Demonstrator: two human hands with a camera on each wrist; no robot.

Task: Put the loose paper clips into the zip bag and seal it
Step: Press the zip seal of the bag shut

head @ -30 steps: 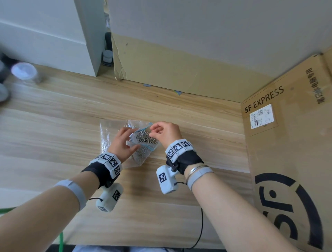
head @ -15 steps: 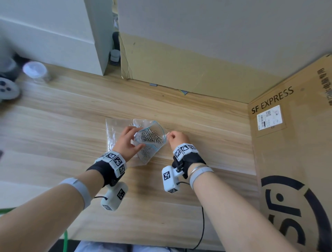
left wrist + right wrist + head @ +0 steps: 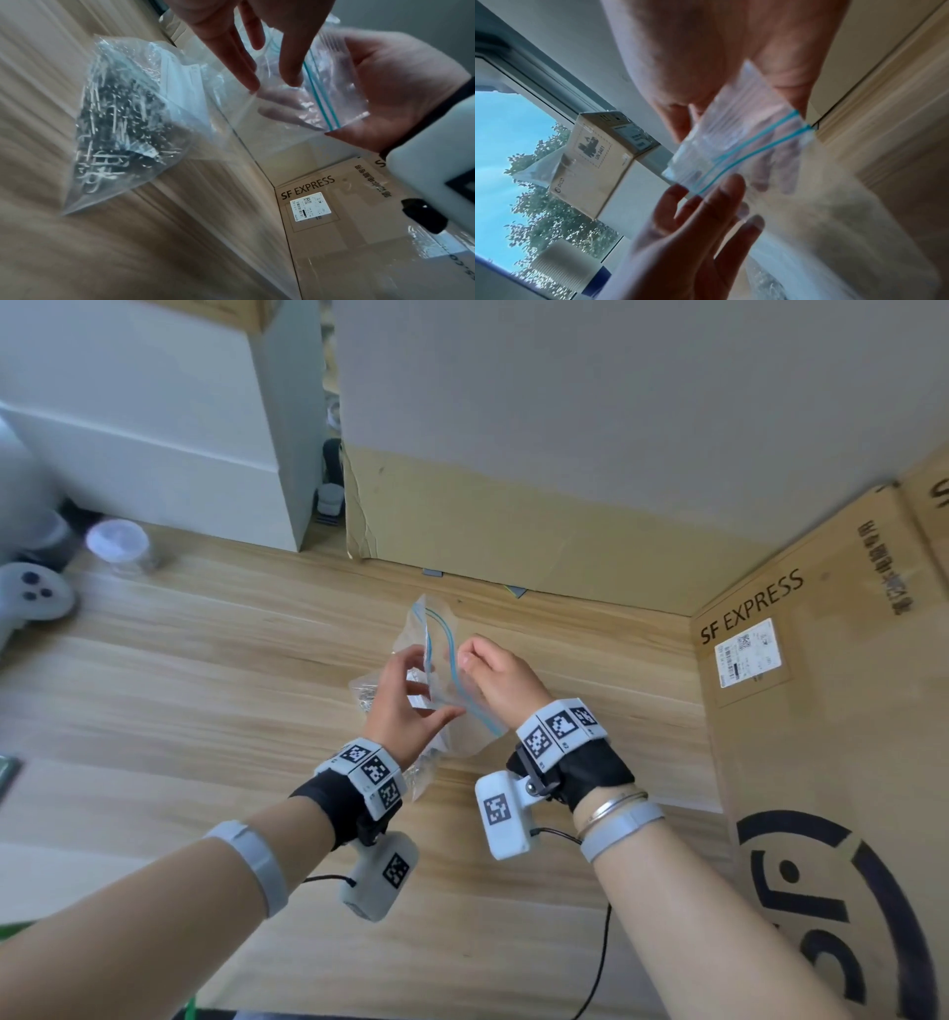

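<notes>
Wooden surface (image 3: 205,711) with cardboard boxes (image 3: 821,762) at twelve and three o'clock. Zip bag (image 3: 436,654) is held off the surface between both hands at centre, paper clips (image 3: 115,121) gathered in its lower end toward seven o'clock. Blue zip strip (image 3: 452,660) runs roughly twelve to five o'clock; its two sides look unjoined. Right hand (image 3: 498,680) pinches the strip end between thumb and fingers. Left hand (image 3: 400,706) lies against the bag's opposite face, fingers fairly straight, thumb toward the strip; a firm grip cannot be confirmed. Judgement: filling done, sealing pending; right hand is nearer the strip.
</notes>
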